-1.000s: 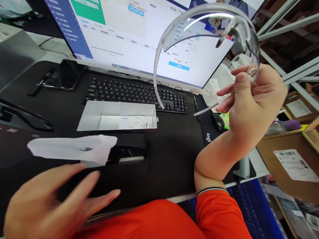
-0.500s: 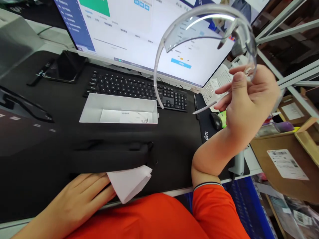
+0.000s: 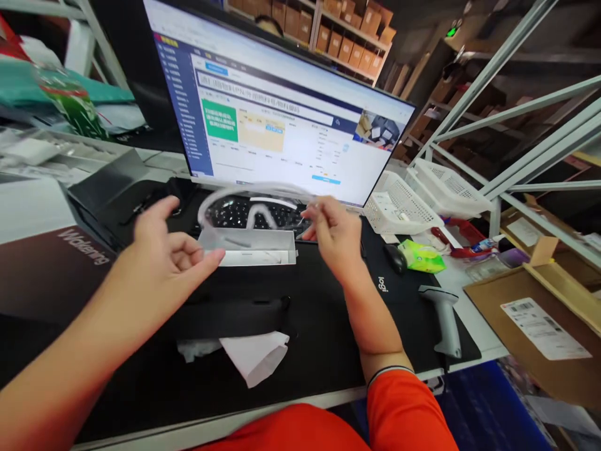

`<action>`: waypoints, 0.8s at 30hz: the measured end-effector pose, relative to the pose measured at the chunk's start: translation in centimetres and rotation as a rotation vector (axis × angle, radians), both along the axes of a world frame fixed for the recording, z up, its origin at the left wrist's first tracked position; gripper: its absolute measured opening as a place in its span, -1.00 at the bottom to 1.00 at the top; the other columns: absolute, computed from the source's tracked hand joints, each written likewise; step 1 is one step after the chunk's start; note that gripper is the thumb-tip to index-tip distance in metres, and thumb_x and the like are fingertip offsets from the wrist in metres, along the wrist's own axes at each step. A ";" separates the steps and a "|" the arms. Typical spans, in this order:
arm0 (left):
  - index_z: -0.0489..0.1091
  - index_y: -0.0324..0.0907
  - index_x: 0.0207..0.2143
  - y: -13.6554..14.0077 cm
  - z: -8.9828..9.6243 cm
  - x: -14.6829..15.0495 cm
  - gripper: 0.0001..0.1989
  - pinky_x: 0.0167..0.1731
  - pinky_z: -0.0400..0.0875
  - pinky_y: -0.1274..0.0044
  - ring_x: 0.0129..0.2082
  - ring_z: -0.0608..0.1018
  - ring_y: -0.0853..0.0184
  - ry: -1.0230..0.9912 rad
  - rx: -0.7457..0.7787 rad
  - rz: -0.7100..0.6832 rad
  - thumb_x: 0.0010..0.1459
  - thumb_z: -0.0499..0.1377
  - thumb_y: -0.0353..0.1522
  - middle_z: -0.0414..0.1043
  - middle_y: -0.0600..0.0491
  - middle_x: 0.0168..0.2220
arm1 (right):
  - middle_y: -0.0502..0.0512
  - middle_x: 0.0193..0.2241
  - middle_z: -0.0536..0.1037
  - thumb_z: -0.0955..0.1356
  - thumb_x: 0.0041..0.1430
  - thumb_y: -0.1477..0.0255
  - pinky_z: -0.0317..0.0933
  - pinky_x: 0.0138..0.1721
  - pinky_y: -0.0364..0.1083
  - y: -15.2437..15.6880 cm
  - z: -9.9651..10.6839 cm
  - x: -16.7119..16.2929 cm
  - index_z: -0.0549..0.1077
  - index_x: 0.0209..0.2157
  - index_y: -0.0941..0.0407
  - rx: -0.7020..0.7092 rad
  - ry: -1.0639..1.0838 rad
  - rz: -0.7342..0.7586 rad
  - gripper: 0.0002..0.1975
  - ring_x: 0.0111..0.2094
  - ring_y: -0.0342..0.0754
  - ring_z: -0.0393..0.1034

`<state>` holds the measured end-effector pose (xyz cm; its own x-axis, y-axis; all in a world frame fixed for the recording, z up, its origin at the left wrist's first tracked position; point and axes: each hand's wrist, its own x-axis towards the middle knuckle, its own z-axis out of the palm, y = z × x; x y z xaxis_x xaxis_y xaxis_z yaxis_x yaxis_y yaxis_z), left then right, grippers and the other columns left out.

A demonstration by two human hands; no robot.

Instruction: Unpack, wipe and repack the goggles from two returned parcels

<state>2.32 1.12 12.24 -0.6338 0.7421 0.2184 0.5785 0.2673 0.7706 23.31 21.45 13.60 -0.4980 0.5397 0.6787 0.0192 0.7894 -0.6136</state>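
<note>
My right hand pinches one side of a pair of clear safety glasses, holding them up in front of the keyboard. Motion blurs their outline. Across from it, my left hand has its thumb and fingers apart and holds nothing, close to the other side of the glasses. Below the glasses an open white box shows a white printed slip inside. Nearer to me lies a black case, with crumpled white tissue-like paper along its front.
A monitor stands behind the keyboard. To the left is a dark box marked "Wokening". A mouse, a green packet and a barcode scanner lie right, beyond them white baskets and a cardboard box.
My left hand has left the white paper by the black case and risen toward the glasses. The right hand has brought the glasses lower and to the left. The view has tilted up.
</note>
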 end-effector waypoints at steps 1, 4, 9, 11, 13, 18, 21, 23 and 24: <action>0.18 -0.20 0.44 0.6 0.2 -0.1 -0.01 -0.44 0.39 0.52 -0.49 0.55 0.31 0.004 -0.007 0.007 0.07 0.23 0.12 0.51 0.17 -0.42 | -0.06 -0.36 0.68 0.32 0.57 0.22 0.49 -0.35 -0.20 -0.4 -0.3 -0.3 0.57 -0.14 0.02 0.032 -0.010 0.026 -0.75 -0.50 -0.17 0.62; 0.55 -0.13 -0.10 0.1 -0.3 -0.1 -0.49 -0.44 0.32 0.56 -0.51 0.51 0.39 0.084 0.060 0.058 0.28 0.10 0.07 0.49 0.16 -0.49 | 0.03 -0.24 0.75 0.30 0.57 0.27 0.52 -0.35 -0.17 -1.2 -0.8 -0.9 0.63 -0.05 0.02 0.113 -0.027 0.067 -0.74 -0.46 -0.14 0.65; 0.46 -0.14 -0.31 -2.5 -1.6 2.0 -0.52 -0.58 0.34 0.58 -0.66 0.44 0.44 -0.192 0.460 -0.197 0.42 0.17 0.07 0.43 0.17 -0.57 | 0.14 -0.21 0.78 0.34 0.50 0.37 0.56 -0.11 -0.07 -2.2 -0.7 -1.6 0.67 -0.20 0.05 0.274 -0.030 0.064 -0.75 -0.18 0.01 0.72; 0.44 -0.14 -0.32 -2.9 -1.5 2.9 -0.48 -0.64 0.36 0.56 -0.70 0.44 0.42 -0.286 0.560 -0.303 0.39 0.18 0.12 0.44 0.16 -0.55 | 0.14 -0.31 0.76 0.37 0.46 0.38 0.54 -0.17 -0.07 -2.9 -0.3 -1.5 0.67 -0.28 0.07 0.230 -0.008 0.094 -0.77 -0.25 0.01 0.68; 0.48 -0.14 -0.29 -3.0 -1.2 3.4 -0.48 -0.64 0.40 0.56 -0.70 0.47 0.40 -0.288 0.576 -0.326 0.38 0.19 0.13 0.48 0.14 -0.52 | 0.10 -0.40 0.72 0.43 0.42 0.32 0.52 -0.28 -0.09 -3.5 0.0 -1.2 0.67 -0.31 0.07 0.057 0.013 0.121 -0.78 -0.36 -0.02 0.63; 0.67 -0.12 -0.27 -3.1 -0.2 2.6 -0.64 -0.53 0.45 0.60 -0.55 0.54 0.41 -0.177 0.573 -0.318 0.34 0.30 -0.03 0.55 0.05 -0.43 | 0.09 -0.39 0.74 0.63 0.14 0.00 0.58 -0.40 -0.08 -3.8 0.6 -0.5 0.65 -0.36 0.08 -0.599 0.039 0.396 -0.58 -0.46 -0.04 0.62; 0.72 -0.02 -0.18 -3.6 0.0 1.6 -0.82 -0.43 0.46 0.62 -0.48 0.49 0.45 0.020 0.609 -0.233 0.26 0.35 -0.20 0.51 0.08 -0.37 | 0.09 -0.39 0.75 0.70 0.01 0.03 0.62 -0.38 -0.13 -3.2 0.9 -0.4 0.66 -0.38 0.09 -0.768 0.072 0.449 -0.56 -0.43 -0.06 0.65; 0.71 0.01 -0.10 -4.1 -0.2 1.5 -0.79 -0.40 0.46 0.63 -0.50 0.45 0.47 0.129 0.604 -0.156 0.23 0.36 -0.24 0.48 0.13 -0.38 | 0.10 -0.36 0.76 0.71 0.01 0.10 0.62 -0.37 -0.19 -2.2 1.3 -0.1 0.67 -0.36 0.10 -0.825 0.120 0.405 -0.59 -0.40 -0.08 0.68; 0.69 0.00 -0.10 -4.4 -0.5 1.8 -0.80 -0.41 0.46 0.64 -0.51 0.45 0.47 0.158 0.594 -0.127 0.23 0.35 -0.24 0.48 0.14 -0.38 | 0.11 -0.35 0.77 0.72 -0.01 0.12 0.61 -0.37 -0.22 -1.6 1.7 0.2 0.68 -0.36 0.11 -0.852 0.137 0.375 -0.60 -0.39 -0.08 0.69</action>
<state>4.09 -3.32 11.70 -0.4750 0.5325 0.7006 0.6971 -0.2583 0.6689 23.53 19.85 15.26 -0.6851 0.7020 0.1947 -0.2603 0.0136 -0.9654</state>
